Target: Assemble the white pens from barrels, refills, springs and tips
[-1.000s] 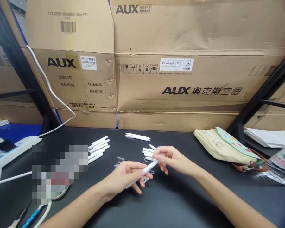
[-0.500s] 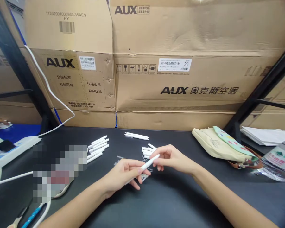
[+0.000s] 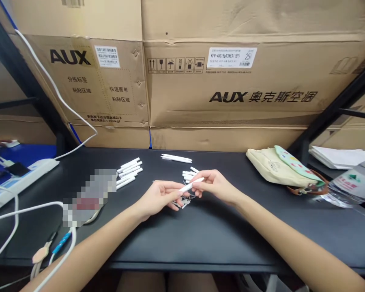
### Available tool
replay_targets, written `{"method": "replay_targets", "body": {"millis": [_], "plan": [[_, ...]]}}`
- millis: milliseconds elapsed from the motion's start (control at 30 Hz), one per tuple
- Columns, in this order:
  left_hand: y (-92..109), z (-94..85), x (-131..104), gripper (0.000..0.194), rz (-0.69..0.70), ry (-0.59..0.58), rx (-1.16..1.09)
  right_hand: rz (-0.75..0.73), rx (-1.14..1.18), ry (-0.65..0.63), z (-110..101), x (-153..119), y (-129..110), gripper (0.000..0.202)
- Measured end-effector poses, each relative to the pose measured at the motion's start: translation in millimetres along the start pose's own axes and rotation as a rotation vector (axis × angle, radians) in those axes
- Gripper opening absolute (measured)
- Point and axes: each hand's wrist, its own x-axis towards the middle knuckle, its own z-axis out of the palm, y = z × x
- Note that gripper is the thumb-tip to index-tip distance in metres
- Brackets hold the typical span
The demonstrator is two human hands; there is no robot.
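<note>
A white pen is held between my two hands, tilted up toward the right, over the middle of the table. My left hand is closed on its lower end, thumb on top. With thumb and fingers, my right hand pinches the pen near its pointed upper end. Under my hands lie small clear and white parts, partly hidden by my fingers. Just behind my right hand is a bunch of short white tubes. Assembled white pens lie farther back, and several white pen barrels lie to the left.
A blurred-out device with a white cable sits on the left, near a power strip and scissors. To the right are a cream pouch and a plastic bottle. Cardboard boxes stand behind the black table.
The view has tilted downward, so the table's front edge now shows. Both hands keep hold of the white pen; their grip looks nearly the same.
</note>
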Motion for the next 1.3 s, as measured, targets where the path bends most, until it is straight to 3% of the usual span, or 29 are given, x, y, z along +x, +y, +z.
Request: {"method": "replay_targets", "body": {"millis": [200, 300, 367, 467, 533, 800, 1000, 1300], "plan": [[-1, 4.3, -3, 0.039, 0.13, 0.108, 0.193, -0.006, 0.058, 0.083, 8, -1, 2, 0.026], [4, 2.1, -1, 0.034, 0.164, 0.273, 0.196, -0.094, 0.087, 0.193, 13, -1, 3, 0.028], [10, -3.6, 3, 0.034, 0.15, 0.405, 0.049, -0.186, 0.075, 0.28, 19, 0, 5, 0.028], [16, -16.0, 17, 0.029, 0.142, 0.575, -0.357, -0.33, -0.002, 0.404, 28, 2, 9, 0.027], [17, -23.2, 28, 0.023, 0.174, 0.656, -0.456, -0.4, -0.08, 0.456, 36, 5, 12, 0.025], [9, -36.5, 53, 0.007, 0.255, 0.696, -0.576, -0.651, -0.511, 0.532, 60, 27, 11, 0.01], [6, -45.9, 55, 0.007, 0.281, 0.712, -0.585, -0.63, -0.51, 0.565, 60, 36, 17, 0.011], [2, -38.0, 49, 0.012, 0.298, 0.683, -0.561, -0.58, -0.485, 0.601, 53, 24, 19, 0.011]]}}
